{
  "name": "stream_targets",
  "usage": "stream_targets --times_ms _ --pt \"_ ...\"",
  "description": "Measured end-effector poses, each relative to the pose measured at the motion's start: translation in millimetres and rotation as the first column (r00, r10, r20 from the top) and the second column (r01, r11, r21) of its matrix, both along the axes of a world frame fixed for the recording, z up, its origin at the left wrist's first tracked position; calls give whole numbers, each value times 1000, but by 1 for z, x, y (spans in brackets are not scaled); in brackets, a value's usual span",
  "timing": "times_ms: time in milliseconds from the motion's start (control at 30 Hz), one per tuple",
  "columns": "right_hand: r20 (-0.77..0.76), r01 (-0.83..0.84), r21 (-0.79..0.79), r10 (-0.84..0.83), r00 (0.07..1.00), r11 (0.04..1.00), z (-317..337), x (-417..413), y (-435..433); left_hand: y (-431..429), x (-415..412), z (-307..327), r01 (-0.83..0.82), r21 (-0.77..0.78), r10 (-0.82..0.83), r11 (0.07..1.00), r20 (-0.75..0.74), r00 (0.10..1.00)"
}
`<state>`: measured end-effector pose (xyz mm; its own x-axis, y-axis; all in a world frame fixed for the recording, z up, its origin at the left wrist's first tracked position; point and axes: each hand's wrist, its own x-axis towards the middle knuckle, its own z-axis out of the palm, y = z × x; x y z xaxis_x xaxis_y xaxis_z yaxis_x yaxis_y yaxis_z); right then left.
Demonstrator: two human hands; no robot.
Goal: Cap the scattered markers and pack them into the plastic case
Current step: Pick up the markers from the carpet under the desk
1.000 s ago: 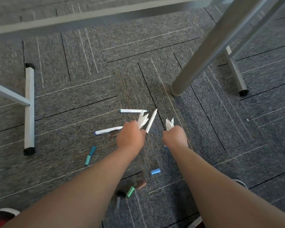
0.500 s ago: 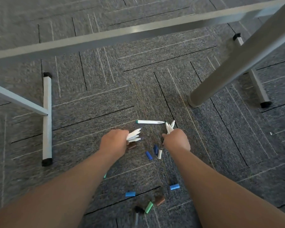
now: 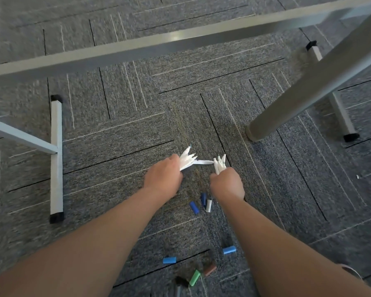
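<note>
My left hand (image 3: 163, 179) grips a fanned bundle of white uncapped markers (image 3: 187, 160) low over the grey carpet. My right hand (image 3: 227, 185) holds a second bunch of white markers (image 3: 220, 163), tips pointing away from me. One white marker (image 3: 204, 162) lies on the carpet between the two bunches. Loose caps are scattered nearer to me: two dark blue caps (image 3: 194, 207) and a white cap (image 3: 208, 205) under my right wrist, light blue caps (image 3: 229, 250), a green cap (image 3: 195, 277), a brown cap (image 3: 209, 270) and a black cap (image 3: 181, 281). No plastic case is in view.
A thick grey table leg (image 3: 304, 86) stands at the right on the carpet. A metal crossbar (image 3: 159, 47) runs across the top. A white foot rail with black ends (image 3: 56, 159) lies at the left, another (image 3: 338, 112) at the far right.
My left hand has picked up more markers from the left and moved right toward the lone marker. The view has shifted forward; the caps now lie nearer the bottom.
</note>
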<state>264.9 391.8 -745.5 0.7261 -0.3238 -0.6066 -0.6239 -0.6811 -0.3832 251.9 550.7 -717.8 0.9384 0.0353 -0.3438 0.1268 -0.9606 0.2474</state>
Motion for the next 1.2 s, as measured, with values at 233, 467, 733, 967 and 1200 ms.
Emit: stream_targets --times_ms 233,467,733,967,1200 --pt "35 45 75 -47 998 996 6 5 1 -20 27 -10 40 82 -47 996 85 995" --pt "15 61 125 -63 998 990 3 7 -2 -31 39 -17 36 102 -42 994 61 997" --pt "37 100 198 -109 993 975 7 1 -2 -37 34 -11 -69 89 70 994 -12 997" --pt "55 197 395 -237 970 898 70 8 23 -40 29 57 -470 -389 386 792 -278 880" --pt "162 21 383 -90 983 923 221 -12 20 -37 -7 207 -563 -593 438 575 -359 824"
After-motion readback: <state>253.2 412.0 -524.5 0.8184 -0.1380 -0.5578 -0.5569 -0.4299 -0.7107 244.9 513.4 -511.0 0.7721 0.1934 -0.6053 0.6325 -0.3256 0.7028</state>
